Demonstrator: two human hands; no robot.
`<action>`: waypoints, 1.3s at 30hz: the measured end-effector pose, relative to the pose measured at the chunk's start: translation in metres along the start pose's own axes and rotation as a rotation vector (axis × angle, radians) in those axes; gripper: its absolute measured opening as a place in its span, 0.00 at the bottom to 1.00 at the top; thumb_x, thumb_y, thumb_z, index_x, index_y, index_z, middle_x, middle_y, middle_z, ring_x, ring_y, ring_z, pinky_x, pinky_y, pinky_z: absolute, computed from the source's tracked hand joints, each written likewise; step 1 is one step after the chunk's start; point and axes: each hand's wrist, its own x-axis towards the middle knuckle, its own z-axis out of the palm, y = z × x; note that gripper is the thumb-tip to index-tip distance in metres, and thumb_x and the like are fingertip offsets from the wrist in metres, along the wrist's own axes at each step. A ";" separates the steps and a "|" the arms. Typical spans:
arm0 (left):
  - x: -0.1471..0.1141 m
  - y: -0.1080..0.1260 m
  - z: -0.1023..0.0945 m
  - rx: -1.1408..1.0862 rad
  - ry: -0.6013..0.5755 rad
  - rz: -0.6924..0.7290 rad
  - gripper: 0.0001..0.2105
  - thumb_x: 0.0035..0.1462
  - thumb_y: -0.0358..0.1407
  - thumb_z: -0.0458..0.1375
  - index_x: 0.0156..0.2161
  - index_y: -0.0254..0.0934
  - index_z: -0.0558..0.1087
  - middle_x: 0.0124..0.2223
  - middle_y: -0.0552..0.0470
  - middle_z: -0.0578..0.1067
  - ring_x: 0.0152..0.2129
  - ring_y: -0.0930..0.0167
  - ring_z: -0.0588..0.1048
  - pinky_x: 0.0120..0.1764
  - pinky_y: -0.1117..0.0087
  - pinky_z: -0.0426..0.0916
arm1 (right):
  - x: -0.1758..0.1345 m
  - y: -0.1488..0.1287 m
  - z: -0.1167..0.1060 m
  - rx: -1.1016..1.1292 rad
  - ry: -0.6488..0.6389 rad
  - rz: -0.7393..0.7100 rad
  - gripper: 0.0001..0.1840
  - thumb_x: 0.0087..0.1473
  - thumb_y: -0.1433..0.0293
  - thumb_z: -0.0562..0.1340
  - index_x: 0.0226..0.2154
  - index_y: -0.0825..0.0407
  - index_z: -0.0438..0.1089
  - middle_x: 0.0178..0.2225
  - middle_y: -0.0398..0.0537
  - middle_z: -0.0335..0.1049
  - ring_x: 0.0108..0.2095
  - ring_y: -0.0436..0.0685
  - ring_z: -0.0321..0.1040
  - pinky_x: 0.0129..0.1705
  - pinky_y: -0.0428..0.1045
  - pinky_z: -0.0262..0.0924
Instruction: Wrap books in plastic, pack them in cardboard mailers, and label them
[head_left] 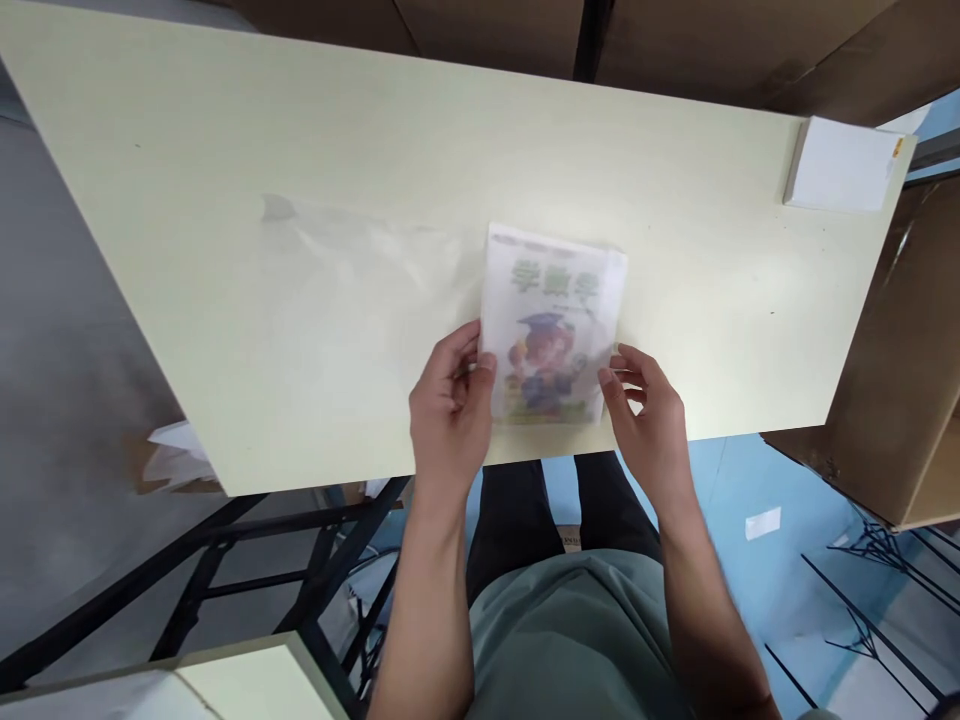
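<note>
A white booklet (pixel 553 335) with a cartoon figure in a graduation cap and green characters is at the front middle of the table; the print looks faded, as if seen through a thin layer. My left hand (pixel 451 405) grips its left edge, thumb on top and fingers curled at the side. At the lower right edge, my right hand (pixel 646 415) pinches it between thumb and fingers. A clear plastic bag (pixel 360 270) lies flat on the table to the left, its right end close to the booklet.
The pale table (pixel 225 110) spans the view. On its far right corner rests a white stack or box (pixel 844 165). Cardboard boxes (pixel 487 35) stand along the back, with another carton (pixel 892 350) at right. Black metal framing (pixel 322 560) is below left.
</note>
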 end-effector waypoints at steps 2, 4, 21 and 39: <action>0.000 -0.002 -0.002 0.092 -0.019 0.049 0.24 0.73 0.50 0.60 0.68 0.44 0.76 0.57 0.42 0.79 0.53 0.61 0.80 0.55 0.60 0.79 | 0.003 0.002 0.009 0.002 0.013 0.016 0.23 0.71 0.50 0.63 0.58 0.48 0.73 0.51 0.56 0.78 0.49 0.61 0.78 0.47 0.57 0.77; -0.001 -0.001 -0.002 0.214 -0.016 0.109 0.23 0.75 0.46 0.57 0.70 0.43 0.75 0.54 0.41 0.76 0.50 0.61 0.79 0.55 0.58 0.78 | 0.005 0.001 0.017 0.016 0.062 0.029 0.22 0.70 0.50 0.64 0.55 0.48 0.73 0.50 0.54 0.77 0.48 0.60 0.76 0.47 0.56 0.75; 0.011 0.051 -0.126 0.013 -0.176 0.017 0.23 0.75 0.57 0.56 0.62 0.46 0.79 0.59 0.45 0.83 0.60 0.57 0.80 0.63 0.53 0.77 | -0.064 -0.129 0.075 0.061 0.214 -0.130 0.13 0.75 0.56 0.61 0.48 0.42 0.78 0.50 0.52 0.81 0.49 0.62 0.80 0.48 0.60 0.78; 0.064 -0.014 -0.187 0.343 -0.043 0.344 0.15 0.75 0.42 0.56 0.61 0.43 0.76 0.69 0.40 0.76 0.70 0.53 0.69 0.72 0.43 0.64 | -0.023 -0.116 0.181 -0.057 0.213 -0.058 0.26 0.68 0.47 0.65 0.58 0.46 0.75 0.55 0.56 0.74 0.51 0.61 0.76 0.51 0.60 0.78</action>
